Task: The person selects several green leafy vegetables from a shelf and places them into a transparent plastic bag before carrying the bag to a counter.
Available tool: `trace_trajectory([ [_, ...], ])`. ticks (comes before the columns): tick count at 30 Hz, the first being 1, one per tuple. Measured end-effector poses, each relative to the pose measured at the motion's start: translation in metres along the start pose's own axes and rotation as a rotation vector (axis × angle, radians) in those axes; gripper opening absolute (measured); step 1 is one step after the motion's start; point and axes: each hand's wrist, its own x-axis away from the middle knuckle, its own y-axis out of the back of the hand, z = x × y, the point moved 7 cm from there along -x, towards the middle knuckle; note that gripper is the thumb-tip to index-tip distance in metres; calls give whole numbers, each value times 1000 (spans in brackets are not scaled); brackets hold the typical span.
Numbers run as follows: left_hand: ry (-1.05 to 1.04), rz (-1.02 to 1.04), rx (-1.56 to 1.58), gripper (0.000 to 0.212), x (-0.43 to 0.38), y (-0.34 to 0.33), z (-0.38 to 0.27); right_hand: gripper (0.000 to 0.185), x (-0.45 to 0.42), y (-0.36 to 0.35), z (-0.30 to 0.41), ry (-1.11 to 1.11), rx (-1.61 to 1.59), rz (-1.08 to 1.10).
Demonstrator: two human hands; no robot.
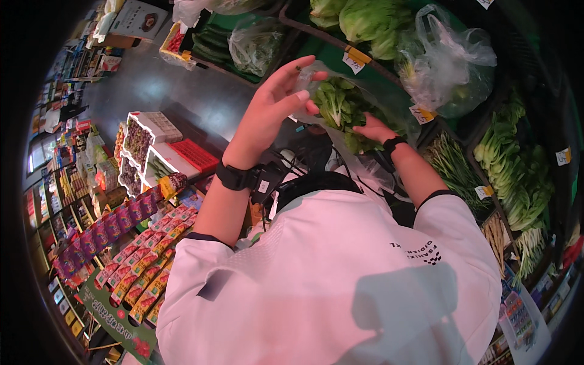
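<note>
In the upper middle of the head view, my left hand [278, 102] holds the edge of a clear plastic bag [401, 121] between its thumb and fingers. Leafy greens [336, 102] with pale stems lie in the bag's mouth. My right hand [376, 127] grips these greens from the right; some of its fingertips are hidden among the leaves. Both wrists wear black straps. The bag's lower part hangs between my forearms, close to my white shirt [315, 273].
Produce crates ahead and right hold lettuce [374, 23], a tied plastic bag [449, 68], cucumbers [212, 43], thin green stalks [456, 169] and leafy vegetables [511, 169]. Price tags [355, 59] hang on the rims. Grape boxes [141, 137] and packaged snacks [146, 260] stand left.
</note>
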Motion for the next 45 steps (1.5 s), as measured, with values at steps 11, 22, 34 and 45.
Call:
trace_trajectory([
  [11, 67, -12, 27, 61, 15, 8, 4, 66, -75, -26, 78, 437, -81, -199],
  [22, 47, -3, 2, 60, 24, 14, 2, 62, -106, -32, 53, 48, -124, -94],
  [34, -240, -290, -1093, 64, 1, 1, -31, 38, 4, 19, 70, 96, -847, -42],
  [45, -245, 563, -1211, 37, -47, -132, 49, 18, 90, 68, 72, 268, -997, -26],
])
